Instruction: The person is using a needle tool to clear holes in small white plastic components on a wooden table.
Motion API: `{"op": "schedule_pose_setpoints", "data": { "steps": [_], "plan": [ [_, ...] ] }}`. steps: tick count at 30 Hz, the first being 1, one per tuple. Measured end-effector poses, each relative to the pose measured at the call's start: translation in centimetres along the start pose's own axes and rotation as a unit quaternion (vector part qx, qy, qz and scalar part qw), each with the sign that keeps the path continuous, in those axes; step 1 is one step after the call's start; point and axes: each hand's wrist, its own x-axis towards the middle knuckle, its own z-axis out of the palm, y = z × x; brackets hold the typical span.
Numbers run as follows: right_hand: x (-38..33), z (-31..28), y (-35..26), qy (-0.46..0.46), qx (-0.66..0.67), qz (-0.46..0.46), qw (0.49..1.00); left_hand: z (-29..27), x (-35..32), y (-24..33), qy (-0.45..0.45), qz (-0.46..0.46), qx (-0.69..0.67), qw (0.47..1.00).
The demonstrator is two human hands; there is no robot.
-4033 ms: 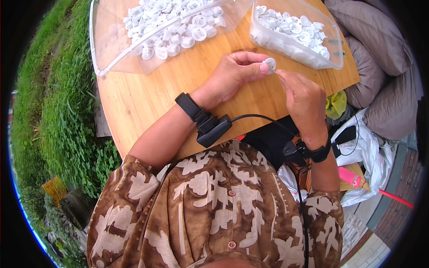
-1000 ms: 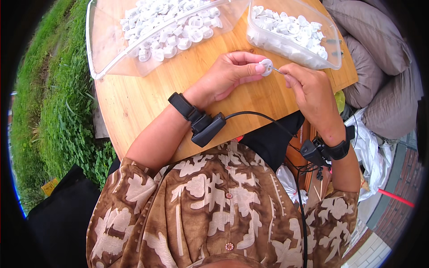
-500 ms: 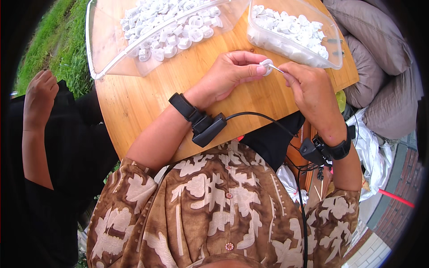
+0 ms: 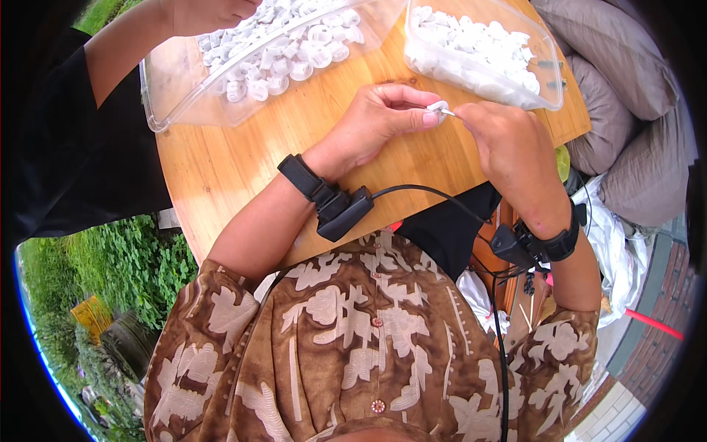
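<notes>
Between the thumb and fingers of my left hand [image 4: 379, 121], a small white plastic piece [image 4: 438, 108] is pinched above the table. My right hand [image 4: 508, 140] is closed on a thin metal pick-like tool [image 4: 448, 113], whose tip touches or enters the piece; its handle is hidden in my fingers. Beyond my left hand stands a large clear plastic bin [image 4: 243, 116] with many round white plastic parts [image 4: 302, 55]. A smaller clear tub [image 4: 442, 70] of white pieces [image 4: 479, 44] lies just past my right hand.
The wooden table [image 4: 221, 169] has a curved left edge. At the far left, another person's hand [image 4: 210, 11] hangs over the large bin. A black cable [image 4: 434, 190] runs between the devices strapped to my wrists. Grey padded cushions [image 4: 626, 96] lie at the right.
The other person's arm has moved from beside the table to above the large bin. My right hand has turned slightly and its fingers sit closer to the piece; my left hand stays put.
</notes>
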Motion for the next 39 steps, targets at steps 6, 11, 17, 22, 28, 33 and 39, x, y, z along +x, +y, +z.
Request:
{"op": "schedule_pose_setpoints", "data": {
  "steps": [6, 11, 17, 22, 28, 33, 39],
  "plan": [
    [0.8, -0.6, 0.1, -0.099, -0.059, -0.032, 0.993, 0.0, 0.0, -0.1, 0.000, 0.040, 0.082, 0.996],
    [0.6, -1.7, 0.5, -0.056, -0.016, -0.012, 0.998, -0.1, -0.2, 0.4, -0.015, 0.039, 0.063, 0.997],
    [-0.3, -0.9, 0.4, 0.001, 0.061, 0.042, 0.997, -0.3, -0.2, 0.6, -0.028, -0.016, -0.068, 0.997],
    [-0.1, -0.4, 0.3, 0.003, 0.069, 0.052, 0.996, -0.5, 0.0, 0.6, -0.040, -0.026, -0.075, 0.996],
    [0.2, 0.2, 0.2, 0.019, 0.042, 0.038, 0.998, -0.2, -0.2, 0.8, -0.029, -0.024, -0.065, 0.997],
    [0.5, 0.2, 0.1, -0.007, 0.026, 0.041, 0.999, -0.2, -0.1, 0.4, -0.019, -0.009, -0.045, 0.999],
    [0.9, 0.5, 0.1, -0.063, -0.008, 0.059, 0.996, -0.1, -0.2, 0.2, 0.007, 0.025, 0.065, 0.998]
  ]
}}
